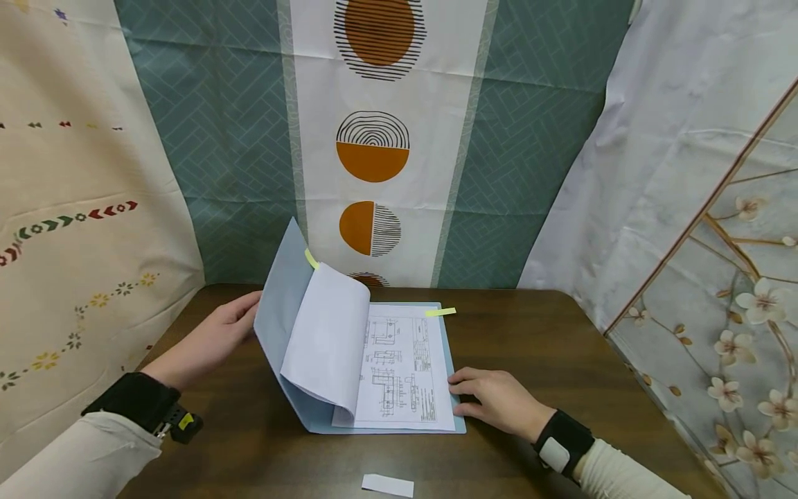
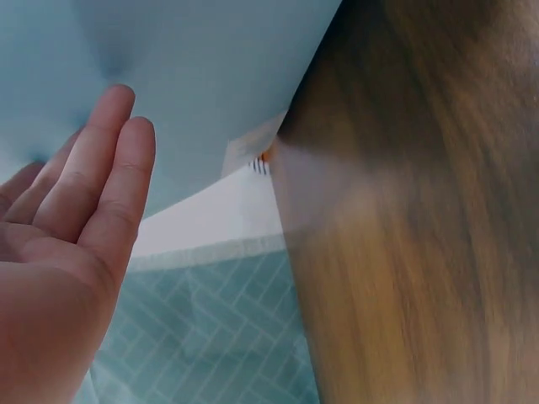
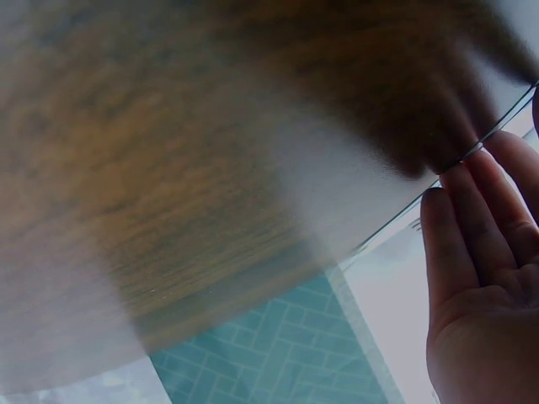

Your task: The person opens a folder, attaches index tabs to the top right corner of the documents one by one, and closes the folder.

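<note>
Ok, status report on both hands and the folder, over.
Left hand open, propping the light blue folder cover up. Right hand open, flat on the folder's right edge. White drawing sheet exposed. Nothing obstructing.

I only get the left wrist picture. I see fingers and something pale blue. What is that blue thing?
Observer: It is a blue folder, its cover lifted up by the left hand.
Operator: Is anything inside it?
Observer: Yes, a printed sheet with line drawings lies flat, and a white page curls up over it.
Operator: Where is the other hand?
Observer: The right hand rests on the table, fingers touching the folder's right edge.
Operator: Anything else there?
Observer: A small white slip lies near the front edge.
</note>
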`<action>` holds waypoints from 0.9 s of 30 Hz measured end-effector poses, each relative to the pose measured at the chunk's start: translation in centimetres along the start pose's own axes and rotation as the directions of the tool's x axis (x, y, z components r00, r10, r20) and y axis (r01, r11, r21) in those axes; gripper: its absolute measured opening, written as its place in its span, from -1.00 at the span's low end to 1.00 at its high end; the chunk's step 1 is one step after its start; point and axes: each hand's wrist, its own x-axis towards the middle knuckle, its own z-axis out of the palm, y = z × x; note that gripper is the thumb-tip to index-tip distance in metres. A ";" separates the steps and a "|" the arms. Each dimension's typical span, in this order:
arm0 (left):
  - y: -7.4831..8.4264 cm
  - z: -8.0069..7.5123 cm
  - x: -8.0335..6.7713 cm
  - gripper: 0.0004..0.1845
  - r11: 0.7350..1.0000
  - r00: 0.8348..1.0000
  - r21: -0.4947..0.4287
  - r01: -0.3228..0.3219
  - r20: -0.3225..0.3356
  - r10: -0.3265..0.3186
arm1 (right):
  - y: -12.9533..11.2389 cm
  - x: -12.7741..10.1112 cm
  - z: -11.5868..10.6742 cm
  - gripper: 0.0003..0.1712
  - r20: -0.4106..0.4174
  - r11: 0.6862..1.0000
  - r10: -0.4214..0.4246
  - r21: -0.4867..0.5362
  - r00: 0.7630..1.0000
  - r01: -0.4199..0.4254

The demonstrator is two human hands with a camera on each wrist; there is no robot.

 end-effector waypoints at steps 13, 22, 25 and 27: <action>0.2 4.7 2.4 -0.31 1.000 0.993 0.005 0.002 0.119 -0.002 | 0.1 -0.1 0.1 -0.54 -0.016 1.000 0.001 0.008 1.000 -0.001; 0.1 7.0 3.1 -0.34 0.990 0.992 0.133 -0.048 0.122 0.032 | 0.1 -0.1 0.3 -0.53 0.002 1.000 0.022 0.001 1.000 -0.022; 0.0 7.7 3.3 -0.34 0.989 0.991 0.144 -0.036 0.136 0.016 | 0.1 0.0 0.3 -0.52 0.007 1.000 0.023 -0.001 1.000 -0.023; -0.1 8.2 3.3 -0.33 0.988 0.990 0.151 -0.033 0.143 0.011 | 0.1 0.0 0.3 -0.52 0.003 1.000 0.020 0.000 1.000 -0.020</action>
